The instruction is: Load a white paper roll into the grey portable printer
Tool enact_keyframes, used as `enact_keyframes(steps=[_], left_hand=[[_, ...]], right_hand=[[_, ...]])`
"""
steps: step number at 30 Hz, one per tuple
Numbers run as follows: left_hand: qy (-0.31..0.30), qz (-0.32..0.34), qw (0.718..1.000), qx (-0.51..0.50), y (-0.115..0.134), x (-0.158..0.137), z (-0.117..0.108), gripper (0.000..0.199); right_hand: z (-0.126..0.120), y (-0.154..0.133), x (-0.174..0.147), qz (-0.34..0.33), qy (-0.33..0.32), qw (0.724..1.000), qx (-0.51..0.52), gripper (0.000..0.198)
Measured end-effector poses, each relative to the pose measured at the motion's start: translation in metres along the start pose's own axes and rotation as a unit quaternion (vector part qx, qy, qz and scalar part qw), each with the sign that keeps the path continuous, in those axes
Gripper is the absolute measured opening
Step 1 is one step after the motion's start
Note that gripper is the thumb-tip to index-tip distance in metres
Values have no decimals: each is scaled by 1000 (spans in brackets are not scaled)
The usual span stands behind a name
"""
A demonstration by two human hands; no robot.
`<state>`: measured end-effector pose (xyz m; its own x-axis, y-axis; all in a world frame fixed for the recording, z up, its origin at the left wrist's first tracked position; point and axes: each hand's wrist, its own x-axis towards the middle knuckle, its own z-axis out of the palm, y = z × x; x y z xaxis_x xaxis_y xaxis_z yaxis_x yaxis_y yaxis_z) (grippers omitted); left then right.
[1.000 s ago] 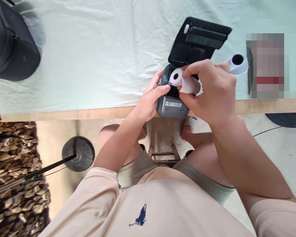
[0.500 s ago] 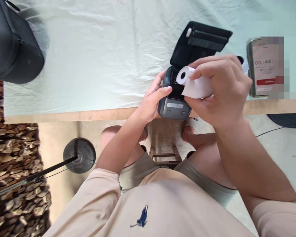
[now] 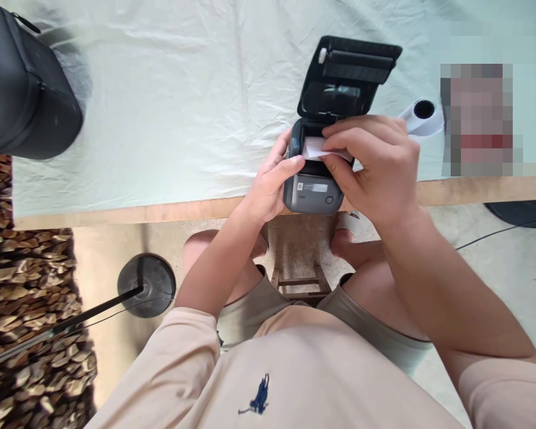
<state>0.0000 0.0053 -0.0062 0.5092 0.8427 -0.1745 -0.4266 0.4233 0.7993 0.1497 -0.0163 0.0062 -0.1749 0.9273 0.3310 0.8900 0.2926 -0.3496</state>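
Note:
A dark grey label printer [image 3: 311, 193] sits at the table's front edge with its black lid [image 3: 346, 77] raised. My left hand [image 3: 274, 179] grips the printer's left side, thumb on the rim of its compartment. A white paper roll [image 3: 313, 149] lies inside that compartment, partly hidden by fingers. My right hand [image 3: 375, 161] reaches over from the right and pinches the roll's loose paper end between thumb and fingers. Just beyond the right hand, another white paper roll [image 3: 422, 119] with a dark core rests on the cloth.
A black case [image 3: 31, 89] stands at the back left on the pale cloth [image 3: 170, 107]. A blurred-out device [image 3: 477, 119] lies to the right. Below the wooden table edge [image 3: 183, 208] are a round stand base [image 3: 146, 286] and stacked firewood [image 3: 31, 298].
My right hand has lowered the paper roll into the printer's compartment, moving left and down. The second roll beside the hand shows more fully. My left hand still holds the printer.

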Motion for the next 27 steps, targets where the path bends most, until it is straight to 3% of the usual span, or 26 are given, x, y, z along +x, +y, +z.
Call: enact_keyframes(steps=[10,13,16,18,22,24,27], left_hand=[[-16,0,1000,-4,3,-2,-1,37],[-13,5,1000,15,2,-2,-2,45],[-5,13,999,50,1,-2,-4,67],[-3,17,997,74,1,-3,-5,81],[-19,13,995,94,3,-4,-2,99],[-23,14,995,96,4,-4,-1,102],[-28,15,995,97,5,-5,-1,102]], right_hand=[[6,-5,-4,-89,31,991,94,25],[5,-5,-4,-26,74,985,156,36],[5,-5,-2,92,105,974,178,45],[6,-4,1,129,113,965,200,51],[12,-1,11,88,65,948,300,72],[15,-1,15,73,39,935,344,69],[17,-2,16,102,37,931,348,56]])
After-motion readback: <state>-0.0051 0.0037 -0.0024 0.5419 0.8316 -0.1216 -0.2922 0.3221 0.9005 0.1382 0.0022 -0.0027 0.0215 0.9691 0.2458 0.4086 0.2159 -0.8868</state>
